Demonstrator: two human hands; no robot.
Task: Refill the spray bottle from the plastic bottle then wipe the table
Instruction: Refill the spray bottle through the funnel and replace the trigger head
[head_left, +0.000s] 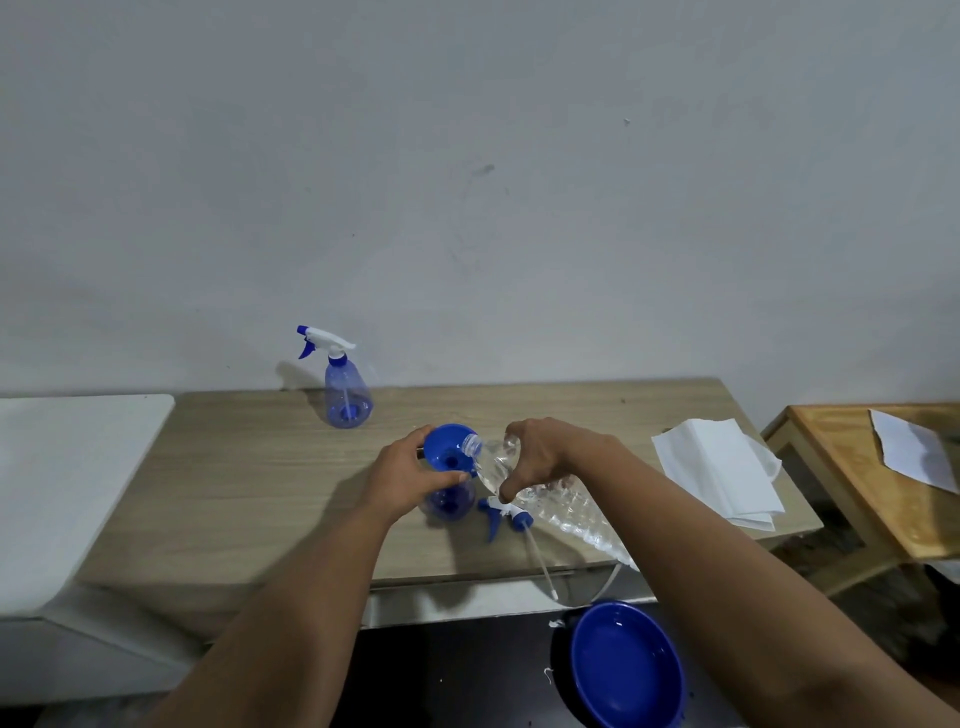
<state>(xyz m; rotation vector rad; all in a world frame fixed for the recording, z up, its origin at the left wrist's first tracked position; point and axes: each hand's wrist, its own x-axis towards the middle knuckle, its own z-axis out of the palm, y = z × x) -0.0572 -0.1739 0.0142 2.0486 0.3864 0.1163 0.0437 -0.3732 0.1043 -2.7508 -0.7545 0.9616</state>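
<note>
The left hand (402, 470) has its grip closed around a blue funnel (448, 451) that sits in the open spray bottle (450, 501) on the counter (249, 483). The right hand (540, 451) has its grip closed on the clear plastic bottle (561, 506), tipped with its mouth in the funnel. No label or writing can be read. The loose spray head (506, 512) lies just beside the bottle.

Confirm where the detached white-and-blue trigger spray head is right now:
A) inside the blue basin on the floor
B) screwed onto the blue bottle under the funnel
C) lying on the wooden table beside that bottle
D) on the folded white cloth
C: the detached white-and-blue trigger spray head lies on the wooden table just right of the blue bottle, whose neck carries the blue funnel.
</note>
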